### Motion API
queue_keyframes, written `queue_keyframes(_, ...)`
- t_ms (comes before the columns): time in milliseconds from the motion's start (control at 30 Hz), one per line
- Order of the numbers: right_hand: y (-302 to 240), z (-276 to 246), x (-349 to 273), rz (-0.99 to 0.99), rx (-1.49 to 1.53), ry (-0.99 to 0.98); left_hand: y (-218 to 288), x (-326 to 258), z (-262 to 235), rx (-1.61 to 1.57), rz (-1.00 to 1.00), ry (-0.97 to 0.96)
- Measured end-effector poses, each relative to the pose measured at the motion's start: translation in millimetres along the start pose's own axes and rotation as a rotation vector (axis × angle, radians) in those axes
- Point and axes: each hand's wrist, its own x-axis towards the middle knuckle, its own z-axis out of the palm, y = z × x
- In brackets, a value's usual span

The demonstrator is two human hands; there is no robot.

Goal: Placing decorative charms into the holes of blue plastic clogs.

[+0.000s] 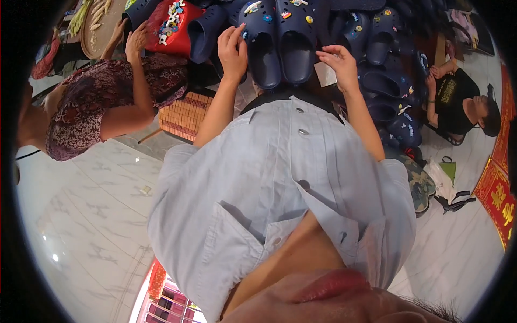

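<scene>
A pair of navy clogs sits in front of me, with colourful charms on their holed toes: the left clog (pixel 264 51) and the right clog (pixel 296 48). My left hand (pixel 233 51) is at the outer side of the left clog, fingers stretched out, fingertips by a charm on its edge; whether they touch it I cannot tell. Beside the right clog, my right hand (pixel 340 63) has its fingers apart and bent, with nothing visible in them. Its fingertips are close to that clog's outer edge.
More navy clogs (pixel 381 40) with charms are piled to the right. At left, a red charm-covered item (pixel 171 29) lies beside another clog (pixel 207 35). A person in a patterned dress (pixel 94 105) works there, near a slatted seat (pixel 186 116). Another person in black (pixel 456 99) is at right.
</scene>
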Motion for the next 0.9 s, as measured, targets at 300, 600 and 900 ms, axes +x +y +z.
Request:
queue_keyframes(300, 11.3, 16.2, -4.1, -0.051, -0.134, -0.121, 28.4, -35.5, -7.2, -0.022, 0.302, -0.335)
queue_keyframes(600, 9.9, 37.2, -7.0, -0.474, -0.699, -0.263, 35.5, -36.5, 31.7, 0.196, 0.181, -0.542)
queue_keyframes(900, -37.1, 46.4, 74.3, -0.259, -0.903, 0.123, 24.4, -45.7, 62.4, 0.220, 0.047, -0.460)
